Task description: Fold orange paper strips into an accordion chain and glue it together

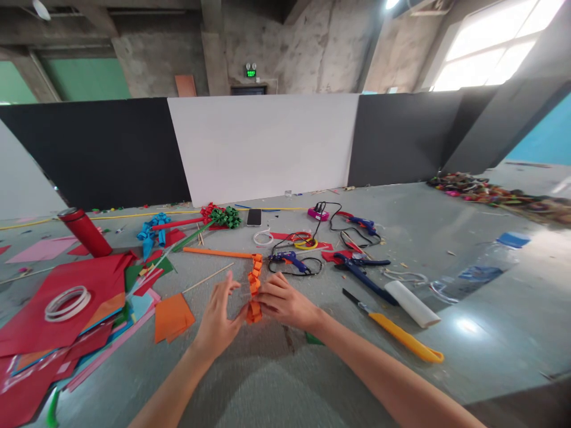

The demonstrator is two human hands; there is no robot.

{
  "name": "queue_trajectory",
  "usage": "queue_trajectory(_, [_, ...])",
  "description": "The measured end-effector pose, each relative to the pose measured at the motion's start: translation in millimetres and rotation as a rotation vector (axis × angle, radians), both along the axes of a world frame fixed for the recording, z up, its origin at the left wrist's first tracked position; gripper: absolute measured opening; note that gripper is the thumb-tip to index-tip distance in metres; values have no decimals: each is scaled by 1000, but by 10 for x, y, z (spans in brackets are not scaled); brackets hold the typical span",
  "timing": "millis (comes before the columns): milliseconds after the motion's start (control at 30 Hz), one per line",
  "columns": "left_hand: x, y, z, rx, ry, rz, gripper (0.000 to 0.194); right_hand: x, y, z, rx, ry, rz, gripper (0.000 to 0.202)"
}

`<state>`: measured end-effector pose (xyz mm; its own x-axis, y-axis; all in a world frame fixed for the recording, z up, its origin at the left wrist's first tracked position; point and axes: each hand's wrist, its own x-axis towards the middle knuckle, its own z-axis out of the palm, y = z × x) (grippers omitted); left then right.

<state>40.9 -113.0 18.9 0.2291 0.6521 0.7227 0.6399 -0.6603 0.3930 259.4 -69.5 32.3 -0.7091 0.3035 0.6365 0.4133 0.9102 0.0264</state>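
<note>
head view: a folded orange paper strip (254, 274) stands at the centre of the grey floor (250, 380), running from the right end of an orange-wrapped stick (218, 252) down to the person's two hands. the right hand (288, 303) is closed, its bent fingers gripping the strip near its lower end; the left hand (217, 320) is mostly open, fingers spread and raised, its thumb at the strip's lowest loop, though whether it presses there i cannot tell. the work looks partly done: the stick is covered and the strip already carries a row of loops, and one end seems joined to the stick. judging by the red bloom (210, 211), green bloom (229, 217) and blue bloom (154, 229) lying beyond, which look finished or nearly so, the orange one still has to be gathered into a rounded head and fixed. a blue glue gun (288, 259) lies just past the right hand, and orange paper sheets (173, 318) lie to the left. as for writing, the green sign (251, 74) on the far wall reads "exit", with characters above too small to make out; the blue label (479, 273) on the clear bottle (499, 252) is unreadable.
</note>
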Motion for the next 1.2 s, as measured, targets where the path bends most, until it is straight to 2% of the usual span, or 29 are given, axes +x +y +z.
queue_trajectory(67, [8,6,-40,-7,-57,52,88,0,0,4,3,1,1,14])
queue_trajectory(167, [14,3,-55,-67,-73,60,89,-4,-5,19,12,10,5,14])
queue_trajectory(267, [9,-21,-11,-137,-64,28,80,-7,-12,31,22,8,-4,13])
queue_trajectory(400, [4,-45,53,-159,-104,-62,60,0,6,13,9,7,-29,13])
queue_trajectory(600, [43,-2,21,-236,-377,-130,44,12,40,-10,-1,51,-23,13])
queue_trajectory(733, [55,22,14,-315,-505,-89,39,15,26,26,-12,69,-40,15])
queue_trajectory(967, [12,92,33,-416,-587,37,31,31,41,30,-26,73,-62,15])
queue_trajectory(1200, [17,117,43,-468,-634,39,28,25,38,47,-38,77,-80,14])
